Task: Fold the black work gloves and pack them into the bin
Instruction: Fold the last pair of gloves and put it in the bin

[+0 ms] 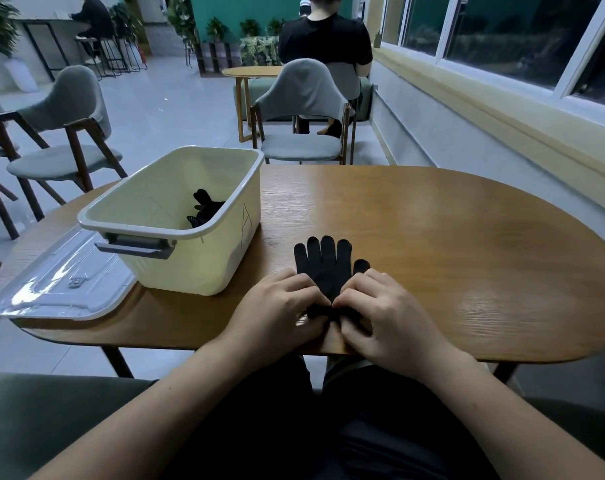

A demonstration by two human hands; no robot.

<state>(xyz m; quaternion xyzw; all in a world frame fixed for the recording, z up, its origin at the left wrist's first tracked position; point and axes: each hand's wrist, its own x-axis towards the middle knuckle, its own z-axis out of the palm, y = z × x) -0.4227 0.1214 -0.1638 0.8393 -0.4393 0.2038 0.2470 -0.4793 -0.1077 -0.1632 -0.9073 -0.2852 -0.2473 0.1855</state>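
Just right of the bin [197, 268], close to the near edge of the bench [450, 237], a black glove [325, 268] lies flat with its four fingers and thumb spread and pointing away from the person. Both hands work at its cuff end, the end farthest from the bin's far rim. The left hand [280, 306] has its fingers curled down and pinches the cuff from the side nearer the bin; the right hand [387, 317] mirrors it from the other side, fingers bent, thumb and fingertips closed on the same dark edge. The two hands nearly meet over the middle of the cuff, and how much fabric each has is hidden under the knuckles.

Inside the bin, against its right wall, sits a black bundle [205, 207] of glove material; whether it is one glove or more cannot be told. A letter A [246, 220] is drawn on the bin's right outer side. A clear lid [62, 282] lies flat just left of the bin, and a grey chair [304, 109] stands beyond the bin, behind the bench.
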